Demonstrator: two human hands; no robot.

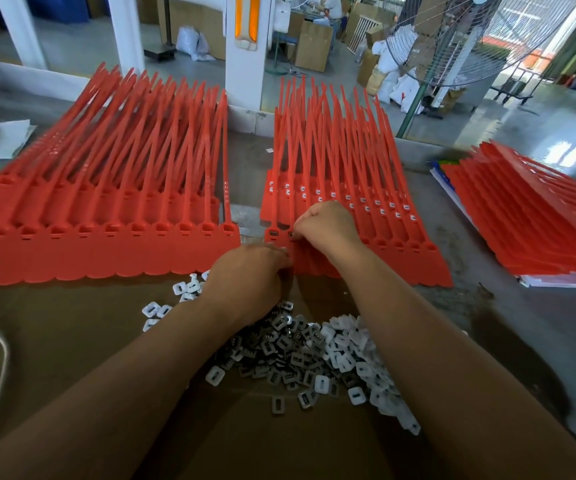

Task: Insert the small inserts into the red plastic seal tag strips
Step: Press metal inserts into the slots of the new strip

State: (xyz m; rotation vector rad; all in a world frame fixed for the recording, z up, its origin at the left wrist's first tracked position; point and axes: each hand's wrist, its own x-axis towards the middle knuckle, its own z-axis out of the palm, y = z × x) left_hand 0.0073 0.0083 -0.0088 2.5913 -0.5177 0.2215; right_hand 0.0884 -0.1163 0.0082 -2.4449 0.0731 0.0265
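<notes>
Fingers (299, 227) of the right hand (328, 230) curl over a socket on the middle red strip (400, 259) (contents hidden); left hand (248, 271) grips its tag, just beyond loose inserts (314, 355).

Daylight fills the scene, bright and even; its strongest source is the bright opening (539, 46) far beyond the fingers (302, 227) of the right hand (328, 226) and off to their right, washed out almost to white; the floor (556, 147) on that side carries pale glare; the red strips (348, 188) just beyond the fingertips show a soft sheen; shadows are weak and soft-edged, a thin one running under the strips' near edge left of the fingers; strips well left of the fingers look smeared; the white posts (245, 81) beyond lean, and the lower corners stretch, from wide-angle distortion; the far background is soft.
</notes>
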